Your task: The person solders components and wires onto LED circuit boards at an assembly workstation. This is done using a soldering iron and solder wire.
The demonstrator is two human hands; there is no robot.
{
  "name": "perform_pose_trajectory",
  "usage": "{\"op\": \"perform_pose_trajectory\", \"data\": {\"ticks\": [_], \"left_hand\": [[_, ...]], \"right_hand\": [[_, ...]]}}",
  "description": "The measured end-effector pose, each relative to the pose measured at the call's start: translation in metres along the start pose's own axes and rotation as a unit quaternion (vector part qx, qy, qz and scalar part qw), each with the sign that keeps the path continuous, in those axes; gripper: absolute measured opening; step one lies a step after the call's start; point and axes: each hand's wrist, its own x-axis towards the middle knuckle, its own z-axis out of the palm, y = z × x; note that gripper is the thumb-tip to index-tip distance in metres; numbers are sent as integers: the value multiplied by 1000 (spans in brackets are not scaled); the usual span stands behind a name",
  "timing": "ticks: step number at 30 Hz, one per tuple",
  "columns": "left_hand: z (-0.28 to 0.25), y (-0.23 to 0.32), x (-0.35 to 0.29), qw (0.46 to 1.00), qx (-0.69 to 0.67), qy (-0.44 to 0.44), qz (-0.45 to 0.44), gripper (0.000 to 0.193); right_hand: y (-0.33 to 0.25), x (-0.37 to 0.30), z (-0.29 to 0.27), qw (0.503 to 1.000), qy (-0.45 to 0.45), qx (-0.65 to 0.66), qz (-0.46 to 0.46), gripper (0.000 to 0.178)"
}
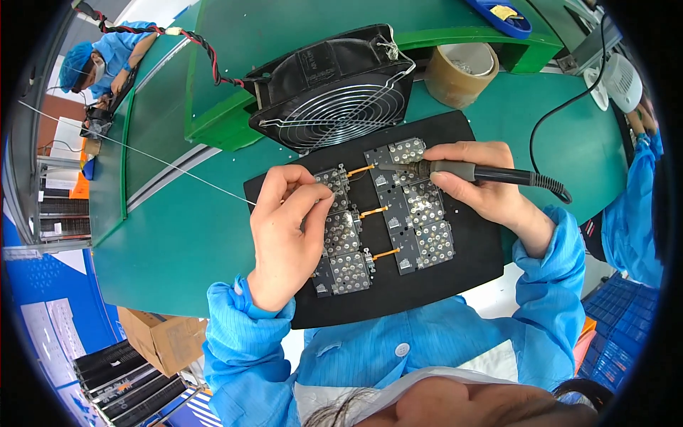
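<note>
My right hand (pixel 491 186) grips a black soldering iron (pixel 506 175), its tip pointing left over the top of the right-hand circuit boards (pixel 435 243). Thumb and fingers of my left hand (pixel 284 231) are pinched on a thin solder wire (pixel 178 169) that runs off to the upper left. That hand hovers over the left-hand circuit boards (pixel 350 274) and partly hides them. Short orange ribbon cables (pixel 386 253) bridge the two columns of boards, which carry many round metallic contacts. All of them lie on a black mat (pixel 398 299).
Just beyond the mat stands a black fan (pixel 334 92) with a wire guard. Right of it is a tape roll (pixel 455 78), with a blue dish (pixel 504 18) on a green shelf. The iron's cord (pixel 535 135) curves upward. Co-workers sit left (pixel 107 64) and right (pixel 637 206).
</note>
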Motion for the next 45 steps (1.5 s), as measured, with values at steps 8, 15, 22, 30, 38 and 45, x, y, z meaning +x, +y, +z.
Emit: {"op": "perform_pose_trajectory", "data": {"ticks": [8,15,22,30,38,45], "left_hand": [[3,-4,1,999,-31,-8,3,14],[4,-5,2,1000,-29,-6,-3,14],[2,-3,1,999,-34,-8,-5,15],[5,-6,5,999,-31,-2,17,12],[10,-8,7,998,-54,-8,-9,15],[9,-7,7,999,-45,-9,-8,16]], "right_hand": [[2,0,0,1000,1,-17,6,23],[5,1,3,1000,0,4,12,24],[5,0,1,1000,4,-19,8,24],[3,0,1,999,-13,-15,31,24],[3,1,2,1000,-14,-17,21,25],[5,0,2,1000,-11,-19,19,25]]}}
